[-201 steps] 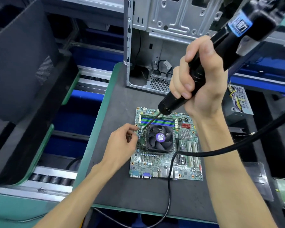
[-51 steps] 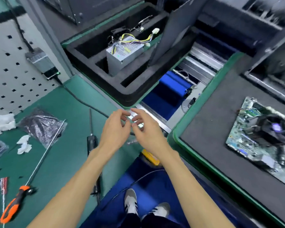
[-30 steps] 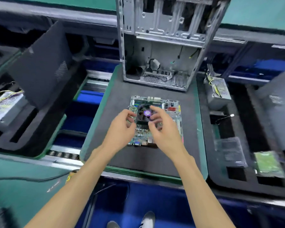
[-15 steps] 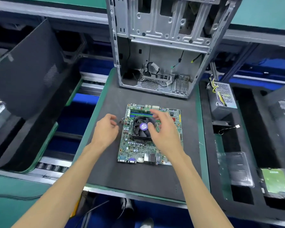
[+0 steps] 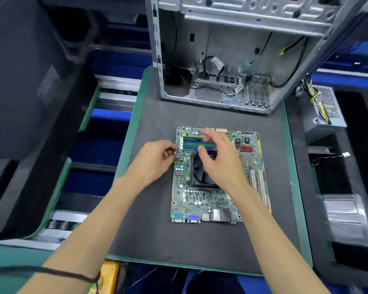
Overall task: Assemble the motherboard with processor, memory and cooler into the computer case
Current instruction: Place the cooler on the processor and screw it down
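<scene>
Plugging in the cooler [image 5: 201,172] lead: left hand [image 5: 155,161] pinching small connector at motherboard [image 5: 218,177] left edge; right hand [image 5: 220,160] spread loose above cooler. Seat squarely, no forcing. Case [image 5: 232,49] waiting behind motherboard.

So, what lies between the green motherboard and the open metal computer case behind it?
In the head view, only a bare strip of the dark grey work mat lies between the green motherboard and the open metal computer case.

Bright, even overhead light, soft shadows, slight motion blur, wide-angle bending toward the edges.
</scene>
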`<state>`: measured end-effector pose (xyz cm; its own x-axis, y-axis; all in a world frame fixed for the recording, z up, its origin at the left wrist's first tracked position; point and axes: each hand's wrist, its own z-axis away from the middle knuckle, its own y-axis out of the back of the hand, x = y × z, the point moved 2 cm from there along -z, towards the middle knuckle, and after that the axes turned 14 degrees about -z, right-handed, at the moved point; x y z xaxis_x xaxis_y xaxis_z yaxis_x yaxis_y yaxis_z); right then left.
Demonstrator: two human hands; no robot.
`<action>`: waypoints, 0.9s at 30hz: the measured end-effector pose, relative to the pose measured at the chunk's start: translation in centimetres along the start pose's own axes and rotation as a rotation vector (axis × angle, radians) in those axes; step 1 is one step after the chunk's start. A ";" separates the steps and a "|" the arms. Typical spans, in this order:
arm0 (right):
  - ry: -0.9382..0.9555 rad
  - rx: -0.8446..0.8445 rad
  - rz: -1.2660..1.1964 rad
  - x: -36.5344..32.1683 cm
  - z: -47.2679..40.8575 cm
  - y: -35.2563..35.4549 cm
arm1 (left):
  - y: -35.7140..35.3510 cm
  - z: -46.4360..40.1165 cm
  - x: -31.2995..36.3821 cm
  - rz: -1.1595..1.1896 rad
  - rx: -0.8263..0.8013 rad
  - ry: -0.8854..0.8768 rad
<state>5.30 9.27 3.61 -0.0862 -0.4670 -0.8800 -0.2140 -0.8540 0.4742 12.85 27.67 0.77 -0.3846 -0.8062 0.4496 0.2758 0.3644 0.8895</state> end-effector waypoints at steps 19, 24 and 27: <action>-0.046 -0.023 0.015 0.5 0.2 0.0 | -0.4 0.3 0.0 0.084 -0.022 0.000; -0.038 -0.010 0.008 0.6 0.2 0.0 | -0.4 0.0 0.3 -0.066 -0.020 -0.057; -0.034 -0.004 0.002 0.8 0.2 -0.1 | -0.2 -0.3 0.3 -0.078 -0.046 -0.069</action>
<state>5.02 9.01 2.90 -0.1201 -0.4611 -0.8792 -0.2102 -0.8537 0.4764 12.94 27.21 0.70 -0.4659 -0.7967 0.3850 0.2818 0.2788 0.9181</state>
